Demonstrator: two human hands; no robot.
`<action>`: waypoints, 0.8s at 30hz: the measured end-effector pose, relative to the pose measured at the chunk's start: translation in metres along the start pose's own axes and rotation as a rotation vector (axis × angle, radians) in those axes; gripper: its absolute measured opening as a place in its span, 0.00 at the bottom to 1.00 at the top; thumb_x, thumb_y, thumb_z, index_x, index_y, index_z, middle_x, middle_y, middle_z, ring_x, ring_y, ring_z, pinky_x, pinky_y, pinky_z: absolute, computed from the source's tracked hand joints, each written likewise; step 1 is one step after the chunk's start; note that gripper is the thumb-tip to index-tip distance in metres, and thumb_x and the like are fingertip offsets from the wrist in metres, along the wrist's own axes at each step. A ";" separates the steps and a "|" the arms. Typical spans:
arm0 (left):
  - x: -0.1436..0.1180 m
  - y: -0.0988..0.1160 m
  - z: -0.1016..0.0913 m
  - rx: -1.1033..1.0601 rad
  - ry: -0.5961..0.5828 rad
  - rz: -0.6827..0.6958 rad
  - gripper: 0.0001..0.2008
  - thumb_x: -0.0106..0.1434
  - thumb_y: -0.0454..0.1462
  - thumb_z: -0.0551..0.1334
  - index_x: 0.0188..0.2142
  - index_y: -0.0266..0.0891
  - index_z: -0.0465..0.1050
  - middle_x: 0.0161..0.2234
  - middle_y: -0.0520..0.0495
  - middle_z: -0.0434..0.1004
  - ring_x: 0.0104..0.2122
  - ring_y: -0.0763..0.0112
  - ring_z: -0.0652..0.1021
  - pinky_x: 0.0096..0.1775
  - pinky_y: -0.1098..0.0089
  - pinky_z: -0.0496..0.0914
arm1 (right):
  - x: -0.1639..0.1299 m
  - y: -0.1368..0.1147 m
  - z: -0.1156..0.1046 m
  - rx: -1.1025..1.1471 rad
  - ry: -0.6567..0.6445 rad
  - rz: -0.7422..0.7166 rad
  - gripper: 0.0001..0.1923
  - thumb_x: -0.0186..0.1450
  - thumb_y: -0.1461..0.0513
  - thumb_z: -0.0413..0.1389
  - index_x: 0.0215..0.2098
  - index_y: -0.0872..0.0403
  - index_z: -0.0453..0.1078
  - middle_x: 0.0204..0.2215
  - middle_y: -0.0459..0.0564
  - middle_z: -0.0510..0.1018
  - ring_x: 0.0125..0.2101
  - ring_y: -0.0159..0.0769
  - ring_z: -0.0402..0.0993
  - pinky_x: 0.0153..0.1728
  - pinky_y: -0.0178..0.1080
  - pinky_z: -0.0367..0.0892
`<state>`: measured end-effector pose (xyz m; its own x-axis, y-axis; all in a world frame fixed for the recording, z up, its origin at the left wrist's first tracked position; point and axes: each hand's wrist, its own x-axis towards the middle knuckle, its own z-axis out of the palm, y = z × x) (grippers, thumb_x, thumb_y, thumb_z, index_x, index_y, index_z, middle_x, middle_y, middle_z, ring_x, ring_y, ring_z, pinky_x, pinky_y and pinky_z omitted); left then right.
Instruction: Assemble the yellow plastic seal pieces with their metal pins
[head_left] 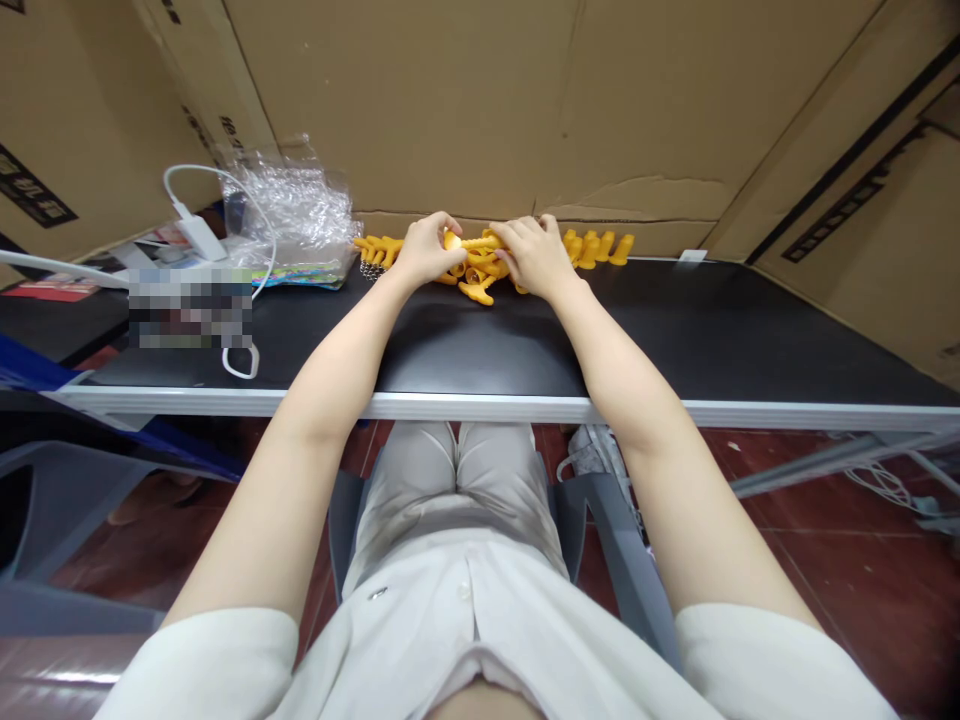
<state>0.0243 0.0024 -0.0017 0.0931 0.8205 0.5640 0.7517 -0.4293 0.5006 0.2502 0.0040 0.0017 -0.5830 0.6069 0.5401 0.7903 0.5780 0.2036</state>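
Hands are working together at the far edge of the black bench (675, 330). The left hand (427, 250) is pinching one end of a long yellow piece (480, 242), and the right hand (534, 256) is pinching the other end. Both hands are closed on it. The piece is lying sideways, its long way running from left to right between the two hands, just above the bench. Both hands are just as near to it. More small yellow pieces (480, 285) are lying in a pile right under the hands, and some (596, 248) are standing just to the right. A clear plastic bag (296, 215) and a white charger (196, 235) with its cord are sitting well off to the left. Brown cardboard (480, 100) is standing behind everything.
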 end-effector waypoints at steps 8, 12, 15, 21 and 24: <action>0.000 0.001 -0.002 0.037 -0.032 -0.047 0.15 0.55 0.36 0.66 0.44 0.40 0.77 0.32 0.47 0.78 0.37 0.61 0.78 0.46 0.61 0.75 | 0.007 0.002 0.009 -0.032 0.007 0.009 0.21 0.76 0.65 0.45 0.61 0.58 0.72 0.59 0.67 0.78 0.63 0.58 0.69 0.65 0.65 0.56; 0.001 -0.005 -0.002 -0.086 -0.092 -0.108 0.14 0.55 0.39 0.68 0.43 0.44 0.75 0.27 0.51 0.73 0.31 0.62 0.77 0.38 0.60 0.78 | 0.008 0.003 0.012 -0.033 0.038 -0.002 0.23 0.80 0.61 0.41 0.64 0.54 0.71 0.59 0.66 0.78 0.62 0.55 0.68 0.65 0.64 0.56; 0.002 -0.008 -0.003 -0.178 -0.123 -0.129 0.14 0.57 0.41 0.70 0.42 0.44 0.74 0.24 0.53 0.69 0.27 0.65 0.76 0.36 0.61 0.78 | 0.008 0.000 0.010 -0.037 0.035 -0.004 0.24 0.81 0.59 0.38 0.64 0.50 0.71 0.59 0.64 0.78 0.62 0.55 0.67 0.65 0.65 0.56; 0.005 -0.007 0.003 -0.267 -0.249 -0.171 0.08 0.61 0.41 0.66 0.38 0.42 0.74 0.20 0.56 0.64 0.21 0.71 0.72 0.36 0.60 0.79 | 0.006 -0.003 0.001 -0.087 0.057 0.068 0.27 0.80 0.62 0.34 0.63 0.51 0.72 0.62 0.63 0.76 0.63 0.54 0.68 0.67 0.65 0.54; 0.003 0.001 0.001 -0.318 -0.321 -0.161 0.06 0.60 0.41 0.64 0.35 0.42 0.74 0.17 0.57 0.62 0.18 0.74 0.69 0.33 0.63 0.77 | 0.004 0.001 0.002 -0.095 0.115 0.073 0.29 0.81 0.63 0.33 0.63 0.50 0.73 0.63 0.61 0.76 0.65 0.53 0.69 0.68 0.65 0.53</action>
<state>0.0258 0.0044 -0.0002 0.2266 0.9395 0.2567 0.5406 -0.3406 0.7692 0.2478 0.0078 0.0025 -0.5022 0.5760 0.6450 0.8472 0.4771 0.2336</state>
